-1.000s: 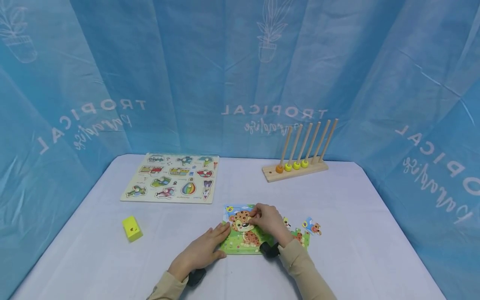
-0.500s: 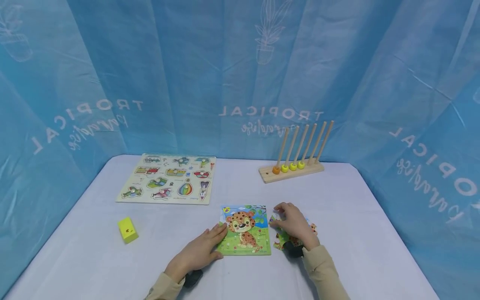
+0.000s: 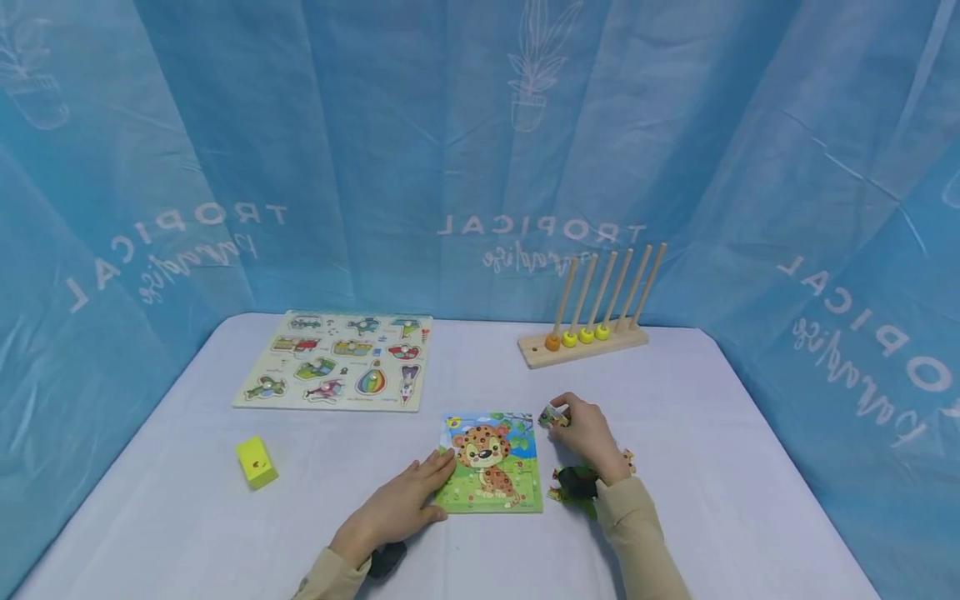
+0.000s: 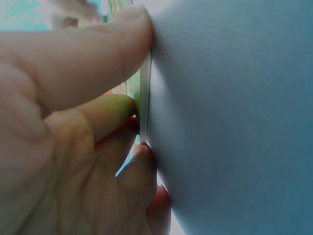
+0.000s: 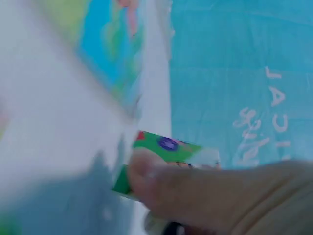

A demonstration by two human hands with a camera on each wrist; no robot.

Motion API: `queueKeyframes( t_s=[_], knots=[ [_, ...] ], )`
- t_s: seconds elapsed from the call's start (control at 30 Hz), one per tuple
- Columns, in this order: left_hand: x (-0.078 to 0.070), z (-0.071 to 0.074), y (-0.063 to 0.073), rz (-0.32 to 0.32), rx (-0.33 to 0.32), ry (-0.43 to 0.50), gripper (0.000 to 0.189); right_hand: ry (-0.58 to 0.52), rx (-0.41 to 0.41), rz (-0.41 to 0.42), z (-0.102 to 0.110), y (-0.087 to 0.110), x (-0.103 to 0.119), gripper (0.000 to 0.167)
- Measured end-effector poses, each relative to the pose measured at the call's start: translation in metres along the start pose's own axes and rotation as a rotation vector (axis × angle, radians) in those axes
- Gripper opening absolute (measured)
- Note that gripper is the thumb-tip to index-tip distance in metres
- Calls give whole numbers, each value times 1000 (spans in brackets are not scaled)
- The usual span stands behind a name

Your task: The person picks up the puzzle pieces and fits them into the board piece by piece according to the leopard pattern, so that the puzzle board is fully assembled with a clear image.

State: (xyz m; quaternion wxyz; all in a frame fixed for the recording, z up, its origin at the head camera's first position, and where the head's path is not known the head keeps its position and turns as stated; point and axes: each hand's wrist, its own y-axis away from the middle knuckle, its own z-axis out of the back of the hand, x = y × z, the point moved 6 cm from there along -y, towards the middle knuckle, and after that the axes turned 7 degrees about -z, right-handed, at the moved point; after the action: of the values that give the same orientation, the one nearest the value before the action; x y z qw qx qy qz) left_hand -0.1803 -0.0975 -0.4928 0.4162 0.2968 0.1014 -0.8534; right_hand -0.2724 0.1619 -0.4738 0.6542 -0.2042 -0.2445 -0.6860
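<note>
A square leopard jigsaw puzzle (image 3: pixel 491 475) lies flat in the middle of the table. My left hand (image 3: pixel 401 504) rests along its left edge with fingers extended; the left wrist view shows the thumb (image 4: pixel 132 34) and fingertips right at the board's thin edge (image 4: pixel 145 98). To the right of the puzzle, my right hand (image 3: pixel 588 433) pinches a puzzle piece (image 5: pixel 168 144) between thumb and fingers. That piece is mostly green with a purple spot, and the thumb covers part of it. Loose puzzle pieces (image 3: pixel 558 493) lie beneath the right wrist, partly hidden.
A vehicle peg puzzle board (image 3: pixel 337 358) lies at the back left. Nearer on the left stands a yellow block (image 3: pixel 257 462). At the back right is a wooden bead rack (image 3: pixel 585 346) with upright rods. Blue curtains (image 3: pixel 405 150) surround the white table (image 3: pixel 675 400).
My right hand has gone from the leopard puzzle's face to the loose pieces on the right, and now holds one near the puzzle's far right corner. The left hand stays at the edge.
</note>
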Motion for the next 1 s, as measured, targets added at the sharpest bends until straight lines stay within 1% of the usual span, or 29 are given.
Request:
queueKeyframes(
  t_s=[0.07, 0.13, 0.2, 0.3, 0.37, 0.4, 0.47, 0.53, 0.6, 0.67, 0.77, 1.0],
  knots=[
    [0, -2, 0, -1, 3, 9, 72, -38, -31, 24, -2, -1, 11, 28],
    [1, -3, -1, -5, 7, 9, 72, -90, -2, 58, -8, -1, 23, 22],
    [0, -3, -1, -8, 8, 8, 72, -132, 80, 115, -18, 3, 38, 18],
    [0, -2, -2, -12, 5, -4, 72, -174, 250, 201, -37, 10, 57, 17],
    [0, -1, -1, -12, 1, -12, 72, -154, 335, 244, -49, 14, 66, 18],
    [0, 0, -1, -13, -1, -19, 71, -139, 367, 249, -55, 16, 68, 18],
    [0, 1, -1, -13, -3, -27, 71, -107, 406, 261, -65, 18, 70, 17],
    [-1, 1, 0, -17, -4, -30, 71, -65, 411, 263, -70, 19, 70, 16],
    [-2, 1, 0, -21, -4, -31, 71, -56, 407, 269, -73, 20, 70, 16],
    [-2, 1, 0, -23, -6, -29, 72, -47, 378, 276, -73, 20, 71, 18],
    [-3, 1, 0, -19, -7, -23, 74, -27, 329, 277, -73, 18, 71, 27],
    [-1, 1, -1, -21, -10, -31, 77, 60, 254, 184, -77, 12, 71, 48]
  ],
)
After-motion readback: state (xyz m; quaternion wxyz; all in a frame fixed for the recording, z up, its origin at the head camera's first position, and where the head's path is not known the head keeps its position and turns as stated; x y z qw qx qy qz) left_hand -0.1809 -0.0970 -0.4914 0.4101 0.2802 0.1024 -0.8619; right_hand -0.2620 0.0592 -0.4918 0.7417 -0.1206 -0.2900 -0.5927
